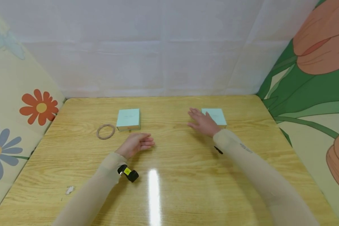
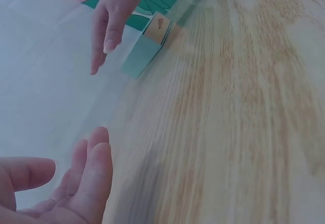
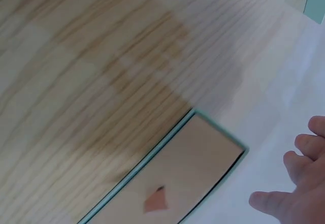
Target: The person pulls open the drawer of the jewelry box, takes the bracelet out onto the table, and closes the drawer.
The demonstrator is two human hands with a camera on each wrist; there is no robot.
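Two pale teal boxes lie on the wooden table. The left box (image 1: 128,118) shows an orange-tan front side; a thin pinkish-brown ring (image 1: 105,131) lies just left of it. My left hand (image 1: 136,144) hovers in front of that box, fingers loosely extended and holding nothing. Over at the right box (image 1: 218,116), my right hand (image 1: 204,122) hangs above its left part, fingers spread and holding nothing. The right wrist view brings up this box's tan side (image 3: 172,168) with a small orange tab, the right hand (image 3: 299,183) beyond it.
The wooden table (image 1: 175,182) meets a white cloth backdrop (image 1: 158,62) at its far edge. Painted flower panels stand on both sides. A small whitish patch (image 1: 70,190) marks the table's left front. A black wrist camera (image 1: 128,173) is strapped to the left sleeve.
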